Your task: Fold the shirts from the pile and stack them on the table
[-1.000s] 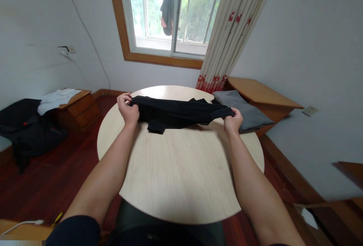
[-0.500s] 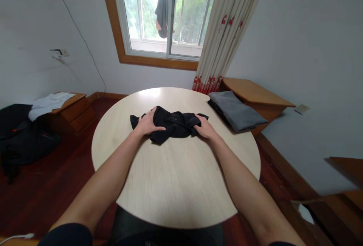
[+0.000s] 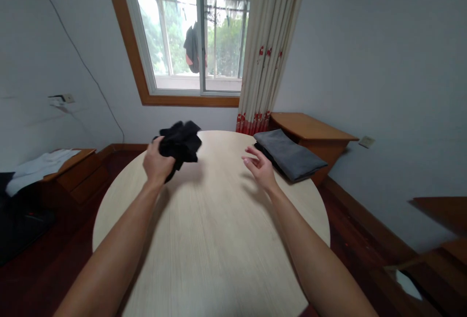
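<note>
Bunched up in my left hand [image 3: 157, 161] is a piece of black clothing [image 3: 180, 142], held above the left part of the round table [image 3: 219, 229]. The cloth is crumpled and slightly blurred, so its exact kind cannot be told. My right hand [image 3: 260, 167] hovers over the right part of the table, its fingers apart and holding nothing. Closest to it lies a folded dark grey cloth [image 3: 290, 154], with a black layer showing under its left edge.
A wooden cabinet [image 3: 314, 127] stands behind the table on the right, beside the patterned curtain [image 3: 262, 54]. At the left, white papers or cloth [image 3: 44, 163] lie on a low wooden drawer unit [image 3: 85, 178]. A dark bag [image 3: 29, 229] sits on the floor there.
My left hand has lifted the black clothing off the table and moved it left. My right hand has let go of it and opened. The view has tilted up and shifted right.
</note>
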The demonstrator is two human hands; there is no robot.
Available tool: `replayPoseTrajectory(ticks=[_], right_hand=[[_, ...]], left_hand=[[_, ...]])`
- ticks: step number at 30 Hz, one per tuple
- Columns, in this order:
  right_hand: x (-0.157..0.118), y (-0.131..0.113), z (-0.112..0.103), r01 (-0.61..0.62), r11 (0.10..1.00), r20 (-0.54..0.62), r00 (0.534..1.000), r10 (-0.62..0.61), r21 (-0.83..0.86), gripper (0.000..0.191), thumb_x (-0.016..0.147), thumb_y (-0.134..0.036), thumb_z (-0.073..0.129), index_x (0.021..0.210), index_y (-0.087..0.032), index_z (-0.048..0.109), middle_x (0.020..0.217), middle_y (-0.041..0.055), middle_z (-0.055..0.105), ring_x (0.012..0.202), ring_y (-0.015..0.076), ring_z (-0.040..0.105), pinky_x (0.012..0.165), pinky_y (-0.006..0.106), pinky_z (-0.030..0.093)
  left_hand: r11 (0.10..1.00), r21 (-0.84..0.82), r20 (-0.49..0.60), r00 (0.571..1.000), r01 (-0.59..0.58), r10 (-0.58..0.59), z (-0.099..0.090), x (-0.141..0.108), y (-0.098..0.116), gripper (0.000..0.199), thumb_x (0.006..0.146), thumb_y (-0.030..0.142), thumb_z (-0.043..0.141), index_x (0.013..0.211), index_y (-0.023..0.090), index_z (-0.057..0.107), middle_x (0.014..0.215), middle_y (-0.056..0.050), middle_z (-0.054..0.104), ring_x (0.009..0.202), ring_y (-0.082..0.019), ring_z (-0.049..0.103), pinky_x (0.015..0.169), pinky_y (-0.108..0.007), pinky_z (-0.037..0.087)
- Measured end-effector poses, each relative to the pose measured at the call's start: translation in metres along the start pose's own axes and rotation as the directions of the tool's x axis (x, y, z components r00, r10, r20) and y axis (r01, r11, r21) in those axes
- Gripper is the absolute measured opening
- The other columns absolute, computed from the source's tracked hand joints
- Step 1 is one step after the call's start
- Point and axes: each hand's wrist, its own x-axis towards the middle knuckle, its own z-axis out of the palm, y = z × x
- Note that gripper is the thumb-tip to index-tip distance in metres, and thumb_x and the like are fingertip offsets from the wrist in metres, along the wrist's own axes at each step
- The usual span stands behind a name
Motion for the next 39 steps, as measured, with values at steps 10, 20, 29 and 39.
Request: replayPoseTrajectory(ticks=[10, 20, 29, 39], right_hand=[[0.006, 0.04, -0.102, -0.621, 0.35, -0.58, 0.782, 0.228, -0.701, 0.083, 0.073, -0.027, 0.072, 0.15, -0.019, 0.041, 0.155, 0.0207, 0.034, 0.145, 0.0397, 0.025, 0.11, 0.067, 0.029], [0.015, 0.044, -0.105, -0.316, 0.747, -0.639, 0.746, -0.186, -0.585, 0.034, 0.077, -0.018, 0.055, 0.108, -0.012, 0.067, 0.112, 0.0195, 0.06, 0.108, 0.0343, 0.055, 0.103, 0.051, 0.043], [0.008, -0.008, -0.036, 0.236, 0.774, -0.373, 0.77, -0.518, -0.588, 0.033, 0.086, -0.032, 0.053, 0.115, -0.018, 0.062, 0.112, 0.0136, 0.062, 0.11, 0.0303, 0.058, 0.104, 0.05, 0.044], [-0.001, 0.013, -0.001, 0.106, 0.897, -0.252, 0.94, -0.231, -0.428, 0.035, 0.09, -0.043, 0.056, 0.113, -0.018, 0.064, 0.113, 0.0129, 0.068, 0.108, 0.0283, 0.062, 0.101, 0.045, 0.046]], left_hand=[[0.775, 0.611, 0.243, 0.892, 0.164, -0.381, 0.04, 0.013, -0.111, 0.063, 0.094, 0.05, 0.045, 0.149, 0.019, 0.047, 0.148, -0.028, 0.042, 0.133, -0.049, 0.042, 0.101, -0.064, 0.036], [0.871, 0.491, 0.325, 0.923, 0.021, -0.205, 0.029, -0.004, -0.1, 0.049, 0.086, 0.036, 0.054, 0.132, 0.022, 0.063, 0.133, -0.021, 0.055, 0.118, -0.042, 0.054, 0.092, -0.052, 0.047], [0.986, 0.075, 0.56, 0.824, -0.151, 0.084, 0.032, -0.012, -0.082, 0.032, 0.074, 0.024, 0.063, 0.103, 0.024, 0.074, 0.12, -0.007, 0.064, 0.105, -0.028, 0.065, 0.09, -0.036, 0.05], [0.85, 0.418, 0.114, 0.91, 0.32, -0.398, 0.003, 0.002, -0.117, 0.056, 0.09, 0.042, 0.053, 0.139, 0.017, 0.058, 0.134, -0.026, 0.051, 0.117, -0.045, 0.058, 0.094, -0.054, 0.048]])
